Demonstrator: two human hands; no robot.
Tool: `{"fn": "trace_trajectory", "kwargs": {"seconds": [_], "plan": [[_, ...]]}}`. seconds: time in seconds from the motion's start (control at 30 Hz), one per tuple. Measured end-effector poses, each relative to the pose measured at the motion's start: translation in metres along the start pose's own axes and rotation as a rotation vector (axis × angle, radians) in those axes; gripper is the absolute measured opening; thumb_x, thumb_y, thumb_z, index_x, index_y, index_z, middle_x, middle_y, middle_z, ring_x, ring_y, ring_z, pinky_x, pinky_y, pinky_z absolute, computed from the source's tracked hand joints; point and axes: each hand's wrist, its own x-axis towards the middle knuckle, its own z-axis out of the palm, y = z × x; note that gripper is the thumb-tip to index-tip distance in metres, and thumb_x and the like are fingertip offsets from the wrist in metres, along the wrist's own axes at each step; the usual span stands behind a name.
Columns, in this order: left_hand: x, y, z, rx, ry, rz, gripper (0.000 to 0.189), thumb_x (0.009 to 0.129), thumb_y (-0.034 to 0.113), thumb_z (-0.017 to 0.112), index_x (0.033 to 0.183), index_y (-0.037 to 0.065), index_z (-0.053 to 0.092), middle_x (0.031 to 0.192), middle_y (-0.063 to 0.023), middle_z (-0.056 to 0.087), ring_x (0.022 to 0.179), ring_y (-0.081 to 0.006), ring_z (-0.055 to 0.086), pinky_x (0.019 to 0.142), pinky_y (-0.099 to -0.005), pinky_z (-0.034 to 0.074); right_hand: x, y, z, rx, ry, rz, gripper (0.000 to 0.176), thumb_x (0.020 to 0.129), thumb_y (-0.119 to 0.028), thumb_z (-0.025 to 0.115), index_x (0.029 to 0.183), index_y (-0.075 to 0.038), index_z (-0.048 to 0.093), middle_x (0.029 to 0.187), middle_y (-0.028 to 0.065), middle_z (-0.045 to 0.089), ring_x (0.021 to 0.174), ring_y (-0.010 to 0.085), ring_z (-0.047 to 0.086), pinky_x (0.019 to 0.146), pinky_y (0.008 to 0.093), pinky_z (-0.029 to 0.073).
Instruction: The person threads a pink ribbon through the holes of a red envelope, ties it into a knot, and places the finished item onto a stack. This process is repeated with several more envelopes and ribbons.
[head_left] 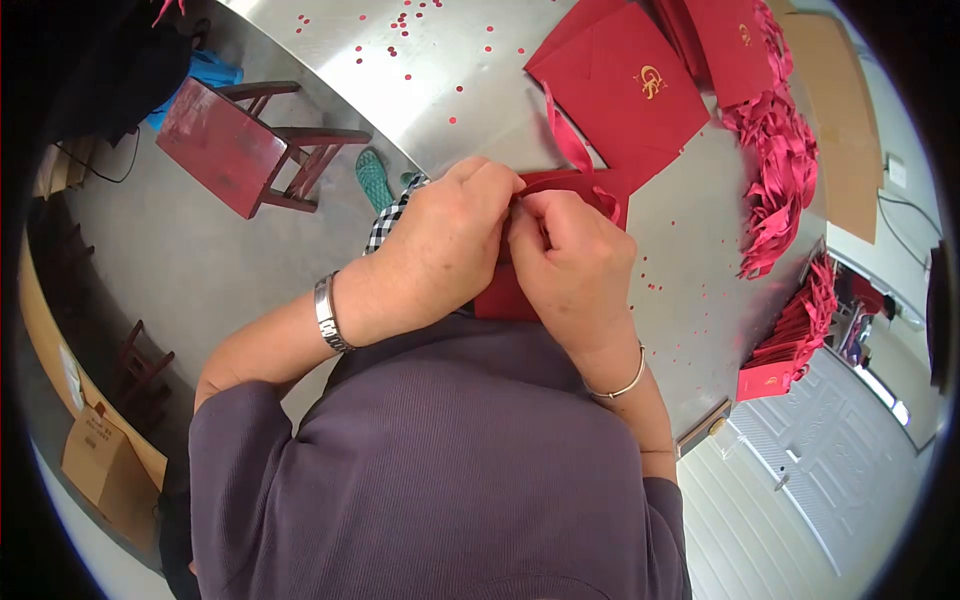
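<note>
Close to my body, my left hand (450, 235) and my right hand (575, 255) meet with fingertips pinched together at the rim of a red paper bag (505, 297). A red ribbon (607, 203) curls out beside my right fingers. What exactly lies between the fingertips is mostly hidden by the hands. Just beyond them, a flat red bag with a gold emblem (650, 82) lies on the metal table, and a loose pink-red ribbon loop (568, 138) hangs from it.
Small red paper dots (408, 77) are scattered over the metal table (430, 130). A heap of ribbons (775, 170) on bags lies at the right. Stacked red bags (790, 340) stand near the table's right end. A wooden stool (225, 140) is on the floor at left.
</note>
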Motion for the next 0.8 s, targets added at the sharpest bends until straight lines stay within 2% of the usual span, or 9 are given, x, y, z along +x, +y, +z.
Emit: {"fn": "trace_trajectory", "kwargs": {"seconds": [0.07,0.13,0.17,0.27,0.33,0.47,0.53,0.67,0.8], "plan": [[0.000,0.001,-0.002,0.010,0.013,0.020,0.018,0.082,-0.006,0.059,0.099,-0.001,0.056,0.092,-0.0184,0.062,0.086,-0.0370,0.062,0.072,-0.0380,0.051,0.000,0.000,0.001,-0.014,-0.007,-0.016,0.012,0.080,-0.004,0.065,0.075,-0.004,0.055,0.063,0.0103,0.059,0.056,0.0269,0.061,0.048,0.0361,0.046],[0.003,0.003,-0.008,-0.025,-0.040,-0.073,0.016,0.082,-0.007,0.058,0.098,-0.001,0.058,0.095,-0.0182,0.064,0.087,-0.0360,0.063,0.072,-0.0367,0.052,0.001,0.001,0.003,-0.025,-0.013,-0.036,0.013,0.080,-0.004,0.065,0.075,-0.004,0.054,0.063,0.0108,0.059,0.057,0.0272,0.061,0.048,0.0364,0.046],[0.004,0.002,-0.009,-0.023,-0.039,-0.072,0.016,0.082,-0.007,0.058,0.098,-0.001,0.058,0.095,-0.0182,0.064,0.087,-0.0360,0.063,0.072,-0.0367,0.052,0.002,0.002,0.006,0.090,0.015,0.021,0.013,0.082,-0.005,0.065,0.076,-0.005,0.054,0.063,0.0109,0.059,0.057,0.0275,0.061,0.048,0.0366,0.046],[0.005,-0.001,-0.012,-0.049,-0.064,-0.100,0.016,0.083,-0.007,0.059,0.098,-0.002,0.060,0.099,-0.0163,0.066,0.089,-0.0307,0.066,0.076,-0.0346,0.053,-0.001,0.001,0.004,0.169,0.010,0.103,0.012,0.085,-0.008,0.066,0.080,-0.004,0.056,0.065,0.0108,0.060,0.057,0.0275,0.062,0.050,0.0372,0.047],[0.004,-0.003,-0.017,-0.215,-0.118,-0.201,0.016,0.084,-0.006,0.060,0.099,-0.002,0.061,0.105,-0.0126,0.067,0.093,-0.0226,0.065,0.080,-0.0317,0.052,-0.001,-0.001,0.002,0.310,-0.011,0.240,0.012,0.086,-0.010,0.067,0.082,-0.004,0.057,0.066,0.0106,0.062,0.058,0.0271,0.062,0.051,0.0369,0.048],[0.003,-0.007,-0.021,-0.287,-0.112,-0.138,0.018,0.084,-0.006,0.060,0.102,-0.002,0.062,0.111,-0.0098,0.065,0.096,-0.0174,0.063,0.084,-0.0294,0.051,-0.006,-0.002,0.000,0.213,-0.051,0.205,0.013,0.085,-0.011,0.067,0.083,-0.003,0.057,0.066,0.0104,0.063,0.058,0.0271,0.063,0.052,0.0367,0.048],[0.002,-0.007,-0.022,-0.359,-0.150,-0.208,0.018,0.085,-0.007,0.059,0.102,-0.001,0.062,0.115,-0.0088,0.063,0.098,-0.0153,0.061,0.085,-0.0284,0.050,-0.008,-0.002,-0.001,0.241,-0.061,0.216,0.010,0.086,-0.009,0.066,0.085,-0.003,0.059,0.069,0.0113,0.064,0.061,0.0275,0.063,0.054,0.0371,0.049],[0.002,-0.005,-0.022,-0.306,-0.149,-0.175,0.018,0.085,-0.006,0.059,0.102,-0.002,0.062,0.112,-0.0078,0.064,0.095,-0.0142,0.061,0.082,-0.0277,0.050,-0.010,-0.005,0.000,0.267,-0.028,0.209,0.007,0.086,-0.007,0.065,0.086,-0.003,0.059,0.073,0.0124,0.065,0.064,0.0280,0.064,0.055,0.0377,0.049],[0.002,-0.006,-0.022,-0.274,-0.145,-0.270,0.017,0.085,-0.005,0.060,0.102,-0.002,0.062,0.103,-0.0066,0.066,0.088,-0.0126,0.060,0.077,-0.0264,0.050,-0.010,-0.006,-0.002,0.229,-0.027,0.226,0.007,0.086,-0.008,0.064,0.087,-0.003,0.060,0.075,0.0125,0.065,0.066,0.0282,0.065,0.056,0.0382,0.049]]}}
